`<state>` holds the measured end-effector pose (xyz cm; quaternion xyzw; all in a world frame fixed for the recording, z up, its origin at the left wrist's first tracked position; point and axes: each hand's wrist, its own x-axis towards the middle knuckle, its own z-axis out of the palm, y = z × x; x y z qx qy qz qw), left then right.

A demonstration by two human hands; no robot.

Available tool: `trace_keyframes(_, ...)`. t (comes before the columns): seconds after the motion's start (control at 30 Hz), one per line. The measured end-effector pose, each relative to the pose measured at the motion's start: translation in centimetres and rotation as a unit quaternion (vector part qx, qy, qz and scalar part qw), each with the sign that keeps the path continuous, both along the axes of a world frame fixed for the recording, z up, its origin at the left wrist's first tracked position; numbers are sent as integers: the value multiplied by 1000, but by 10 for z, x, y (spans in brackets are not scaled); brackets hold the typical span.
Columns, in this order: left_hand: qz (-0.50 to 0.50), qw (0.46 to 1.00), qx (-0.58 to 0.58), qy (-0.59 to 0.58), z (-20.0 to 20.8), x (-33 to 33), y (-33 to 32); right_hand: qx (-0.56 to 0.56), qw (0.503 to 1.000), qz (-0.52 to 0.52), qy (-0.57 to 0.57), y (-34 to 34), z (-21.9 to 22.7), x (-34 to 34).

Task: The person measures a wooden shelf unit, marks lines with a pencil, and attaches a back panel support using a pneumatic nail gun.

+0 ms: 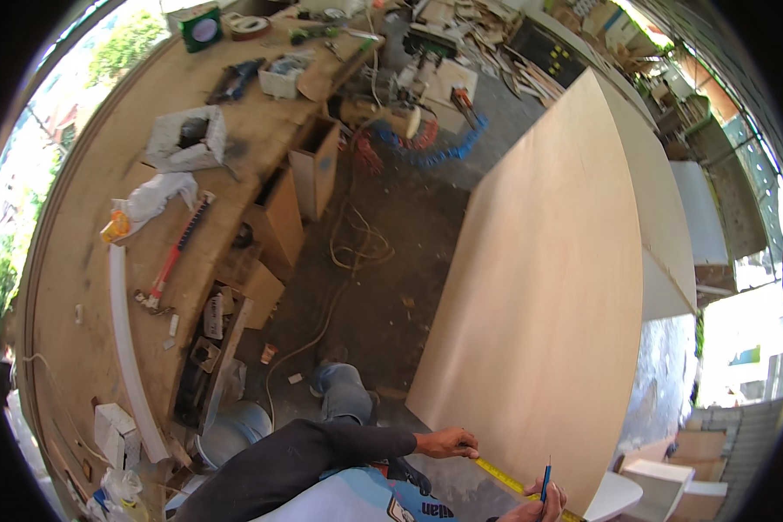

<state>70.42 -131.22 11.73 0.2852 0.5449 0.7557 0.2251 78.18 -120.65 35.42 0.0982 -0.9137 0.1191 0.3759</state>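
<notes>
A yellow tape measure (505, 477) stretches between my two hands along the near edge of a large pale wood panel (539, 287). My left hand (448, 443) is closed, pinching the left end of the tape at the panel's near left corner. My right hand (544, 506) is closed round a slim blue pen (545, 483), which points upward. The tape runs up to this hand and shows again beyond it; whether its fingers also grip the tape cannot be made out. The lower part of my right hand is cut off by the picture's edge.
Along the left runs a long wooden workbench (87, 235) with a red-handled hammer (178, 252), a white strip (129, 348) and a white foam box (187, 139). A pale cord (322, 326) snakes over the floor. A blue coiled hose (444, 157) and wood scraps lie at the back.
</notes>
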Motion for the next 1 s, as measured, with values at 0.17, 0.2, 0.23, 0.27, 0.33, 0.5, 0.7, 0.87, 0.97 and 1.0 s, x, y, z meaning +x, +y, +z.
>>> trace_keyframes(0.17,109,990,-49,-78,9,-32,-82,-361,920,143,-56,-78,-18,-77)
trace_keyframes(0.2,148,981,-58,-113,7,-37,-101,-376,909,165,-76,-91,-17,-93)
trace_keyframes(0.23,186,969,-63,-148,1,-42,-118,-388,898,184,-98,-102,-17,-108)
trace_keyframes(0.27,222,955,-67,-184,-3,-47,-135,-400,886,202,-119,-111,-18,-121)
trace_keyframes(0.33,317,928,-41,-190,7,-62,-169,-413,861,221,-198,-124,-40,-149)
trace_keyframes(0.5,462,851,22,-250,1,-115,-247,-376,828,219,-352,-145,-123,-231)
trace_keyframes(0.7,663,706,-4,-249,37,-217,-345,-387,794,82,-462,-137,-230,-326)
trace_keyframes(0.87,803,531,-260,-80,79,-272,-465,-420,744,-25,-520,-149,-262,-415)
trace_keyframes(0.97,782,433,-447,-27,70,-284,-533,-440,732,-46,-519,-155,-270,-459)
trace_keyframes(1.0,757,437,-485,-16,64,-287,-554,-438,733,-41,-519,-156,-273,-472)
